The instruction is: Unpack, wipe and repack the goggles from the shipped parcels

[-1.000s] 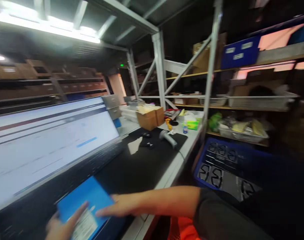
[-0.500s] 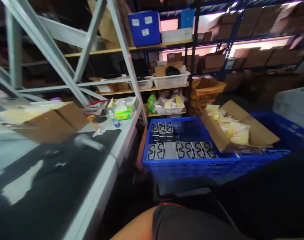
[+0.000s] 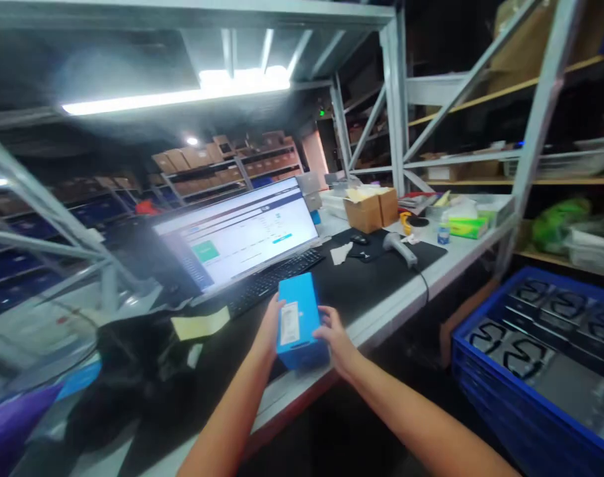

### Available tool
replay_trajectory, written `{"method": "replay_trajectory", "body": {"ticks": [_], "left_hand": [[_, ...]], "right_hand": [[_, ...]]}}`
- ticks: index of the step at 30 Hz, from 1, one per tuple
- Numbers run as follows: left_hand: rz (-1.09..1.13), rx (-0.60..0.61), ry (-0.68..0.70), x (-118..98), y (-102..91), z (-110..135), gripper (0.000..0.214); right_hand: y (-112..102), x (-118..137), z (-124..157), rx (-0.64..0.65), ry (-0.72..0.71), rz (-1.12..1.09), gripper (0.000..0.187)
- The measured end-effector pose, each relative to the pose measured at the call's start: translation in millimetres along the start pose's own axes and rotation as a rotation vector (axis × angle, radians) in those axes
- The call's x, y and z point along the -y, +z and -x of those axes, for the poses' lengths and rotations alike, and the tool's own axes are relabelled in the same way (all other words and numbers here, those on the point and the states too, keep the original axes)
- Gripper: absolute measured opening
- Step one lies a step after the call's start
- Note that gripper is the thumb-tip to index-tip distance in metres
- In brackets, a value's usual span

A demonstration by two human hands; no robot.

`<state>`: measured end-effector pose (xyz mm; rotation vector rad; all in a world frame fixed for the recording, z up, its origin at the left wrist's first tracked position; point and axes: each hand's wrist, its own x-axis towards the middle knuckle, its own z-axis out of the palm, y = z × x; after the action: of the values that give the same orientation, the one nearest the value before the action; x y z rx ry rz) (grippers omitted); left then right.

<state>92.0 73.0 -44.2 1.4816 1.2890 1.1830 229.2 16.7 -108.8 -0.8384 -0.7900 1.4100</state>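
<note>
A bright blue box (image 3: 308, 306) with a white label on its face is held between both hands at the front edge of the desk. My left hand (image 3: 271, 324) presses against its left side, fingers partly hidden by the box. Against the right side, my right hand (image 3: 333, 333) grips with bent fingers. Behind the box lie a black keyboard (image 3: 277, 281) and a lit monitor (image 3: 242, 232). To the right, a grey handheld scanner (image 3: 400, 249) rests on the black desk mat (image 3: 346, 281), close to a torn piece of white paper (image 3: 341, 253).
On the right, a blue crate (image 3: 525, 404) holds several packaged items. An open cardboard box (image 3: 365, 213), a green tissue box (image 3: 467, 227) and a small blue bottle (image 3: 444, 233) stand along the desk's back. A yellow paper (image 3: 201, 324) lies at left, near dark plastic.
My view has swung left from the crates and shelves to the desk and monitor. Both hands now show, holding the blue box; earlier neither hand was visible. The cardboard box over the crates is out of view.
</note>
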Motion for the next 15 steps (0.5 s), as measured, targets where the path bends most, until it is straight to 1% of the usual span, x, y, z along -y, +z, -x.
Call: {"method": "replay_trajectory", "body": {"ticks": [1,2,5,7,9,10,12,13,14,15], "left_hand": [[0.038,-0.002,0.011,-0.7,-4.1,8.3,0.049],[0.068,0.004,0.029,-1.5,-4.0,16.9,0.056],[0.114,0.057,0.082,-6.8,7.0,45.5,0.089],[0.073,0.112,0.117,-11.5,15.5,66.1,0.108],[-0.019,0.143,0.152,-14.1,24.2,88.4,0.117],[-0.075,0.152,0.177,-14.0,28.9,99.5,0.117],[-0.158,0.15,0.234,-11.4,37.2,117.6,0.108],[-0.223,0.156,0.289,-9.9,38.6,122.5,0.096],[-0.255,0.123,0.312,-9.2,36.0,124.2,0.079],[-0.284,0.068,0.325,-9.9,27.9,123.7,0.065]], "right_hand": [[-0.9,-3.1,9.5,0.004,-0.014,-0.025,0.071],[-4.1,-4.9,21.0,0.0,-0.032,-0.043,0.073],[-16.6,-2.2,60.3,-0.008,-0.092,-0.141,0.084],[-22.4,4.8,83.3,0.046,-0.084,-0.232,0.1],[-26.7,12.4,102.7,0.114,-0.024,-0.268,0.117],[-28.8,15.3,111.6,0.123,0.01,-0.25,0.122],[-34.5,17.2,128.5,0.074,0.061,-0.186,0.125],[-39.2,16.1,136.6,0.021,0.076,-0.153,0.124],[-46.4,13.7,144.7,-0.033,0.102,-0.119,0.124],[-56.8,10.1,153.0,-0.083,0.14,-0.078,0.122]]}}
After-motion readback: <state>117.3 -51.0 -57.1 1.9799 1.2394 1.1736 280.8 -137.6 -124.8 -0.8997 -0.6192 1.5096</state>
